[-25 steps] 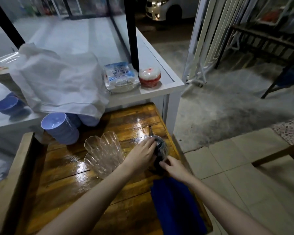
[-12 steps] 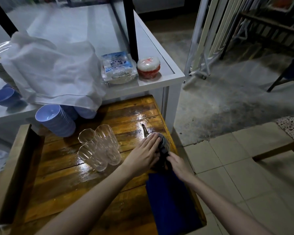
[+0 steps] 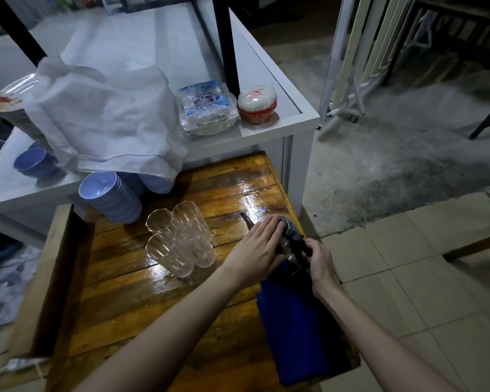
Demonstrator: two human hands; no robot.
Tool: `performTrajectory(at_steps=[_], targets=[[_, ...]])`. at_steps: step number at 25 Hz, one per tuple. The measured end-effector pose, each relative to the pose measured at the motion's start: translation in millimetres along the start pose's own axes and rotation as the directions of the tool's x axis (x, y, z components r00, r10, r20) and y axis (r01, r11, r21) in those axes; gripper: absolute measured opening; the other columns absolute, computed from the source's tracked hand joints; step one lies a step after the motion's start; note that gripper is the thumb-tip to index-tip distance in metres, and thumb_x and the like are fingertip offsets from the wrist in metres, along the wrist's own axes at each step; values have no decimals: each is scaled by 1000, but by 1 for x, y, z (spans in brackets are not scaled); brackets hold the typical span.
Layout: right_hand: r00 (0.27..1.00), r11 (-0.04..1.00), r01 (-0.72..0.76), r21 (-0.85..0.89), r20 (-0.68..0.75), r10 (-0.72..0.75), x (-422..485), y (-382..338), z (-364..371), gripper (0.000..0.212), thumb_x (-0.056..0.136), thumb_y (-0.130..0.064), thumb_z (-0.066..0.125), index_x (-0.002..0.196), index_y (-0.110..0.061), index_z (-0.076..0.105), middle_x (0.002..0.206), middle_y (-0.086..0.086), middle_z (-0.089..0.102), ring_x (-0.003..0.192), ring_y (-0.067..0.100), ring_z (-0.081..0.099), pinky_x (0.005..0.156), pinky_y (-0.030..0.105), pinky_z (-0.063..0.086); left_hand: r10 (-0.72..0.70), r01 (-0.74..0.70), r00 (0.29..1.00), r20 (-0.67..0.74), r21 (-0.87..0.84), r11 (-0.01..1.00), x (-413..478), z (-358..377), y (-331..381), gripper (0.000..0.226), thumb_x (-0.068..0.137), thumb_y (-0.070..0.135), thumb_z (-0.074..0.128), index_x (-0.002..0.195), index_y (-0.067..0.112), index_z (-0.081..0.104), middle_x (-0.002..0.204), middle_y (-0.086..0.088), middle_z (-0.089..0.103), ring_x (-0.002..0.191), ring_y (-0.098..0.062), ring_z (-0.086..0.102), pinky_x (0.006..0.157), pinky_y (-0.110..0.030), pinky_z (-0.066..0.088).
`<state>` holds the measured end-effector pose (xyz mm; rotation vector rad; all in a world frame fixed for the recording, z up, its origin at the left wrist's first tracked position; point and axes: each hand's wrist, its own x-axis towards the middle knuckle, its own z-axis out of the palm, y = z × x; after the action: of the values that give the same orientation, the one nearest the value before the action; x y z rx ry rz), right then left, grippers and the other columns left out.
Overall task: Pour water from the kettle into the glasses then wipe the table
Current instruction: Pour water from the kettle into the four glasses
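Gleaming with wet patches, the glossy plank table [image 3: 159, 301] carries a metal kettle [image 3: 287, 244] with a thin pointed spout at its right edge, four clear ribbed glasses [image 3: 178, 239] clustered upright near the middle, and a soft blue cloth [image 3: 297, 329] draped over the near right corner. The left hand [image 3: 256, 247] lies flat on the kettle's rounded top, fingers straight and together, gripping nothing, while the right hand [image 3: 321, 261] has its fingers curled closed around the black handle. A stack of smooth blue bowls [image 3: 108, 199] stands at the far left corner, beneath the white counter [image 3: 269, 128].
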<state>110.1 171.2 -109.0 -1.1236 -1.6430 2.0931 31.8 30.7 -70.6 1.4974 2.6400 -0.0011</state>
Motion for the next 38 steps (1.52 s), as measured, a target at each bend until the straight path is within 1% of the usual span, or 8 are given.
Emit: performTrajectory(at_steps=[2,6,13,17,24,30,34,38], targets=[[999,999,29,-17,37,-29,-7,-12,2,35,98,-12,41,71,-17,63,75,0,64,69,12,59,62,31,49,-16,15,1000,-24,-15,1000,-7,-4,-1,72,100,50,23,152,8,-3,161,-13,-4,148,-23,-9,120,-36,-3],[989,995,83,-51,127,-76,-19,-32,12,32,99,-14,41,75,-15,62,77,1,63,73,11,59,54,19,48,-73,66,990,-117,-65,996,-25,-15,-7,71,100,51,21,152,10,-4,161,-10,-7,149,-21,-11,122,-38,1],[943,939,232,-253,296,-153,-19,-73,35,32,96,-25,47,73,-13,65,76,6,64,78,21,61,68,36,49,-209,159,947,-244,-207,965,-50,-35,-20,71,100,51,25,153,14,-6,162,-5,-8,148,-14,-13,123,-39,4],[921,910,292,-294,343,-184,-20,-83,50,35,96,-19,48,65,-13,62,69,5,61,73,22,57,66,38,46,-292,213,924,-246,-304,929,-59,-36,-21,71,100,50,26,153,15,-6,162,-4,-10,148,-12,-15,123,-37,1],[896,843,372,-388,387,-217,-18,-90,58,32,93,-21,49,70,-5,63,67,8,58,69,22,54,63,38,43,-345,215,908,-239,-442,871,-68,-41,-22,66,102,41,28,153,14,-4,162,-2,-9,148,-10,-15,122,-30,-4],[879,799,426,-424,404,-254,-16,-97,63,33,94,-21,49,65,-8,59,63,7,53,64,21,51,60,37,40,-365,205,896,-252,-495,845,-69,-45,-19,66,102,37,30,153,10,-1,162,-5,-7,148,-12,-13,119,-25,-8],[866,774,457,-438,418,-274,-15,-100,64,36,95,-22,48,71,1,62,65,9,56,65,22,52,59,36,41,-378,200,887,-266,-517,832,-68,-45,-19,66,102,37,31,153,10,0,162,-5,-6,148,-12,-12,120,-27,-5],[843,732,510,-451,431,-322,-14,-105,68,39,93,-27,50,67,0,63,69,17,62,69,32,58,63,45,48,-396,205,880,-262,-542,815,-69,-45,-17,66,102,36,31,153,11,-2,162,-5,-8,148,-12,-12,121,-28,-4]])
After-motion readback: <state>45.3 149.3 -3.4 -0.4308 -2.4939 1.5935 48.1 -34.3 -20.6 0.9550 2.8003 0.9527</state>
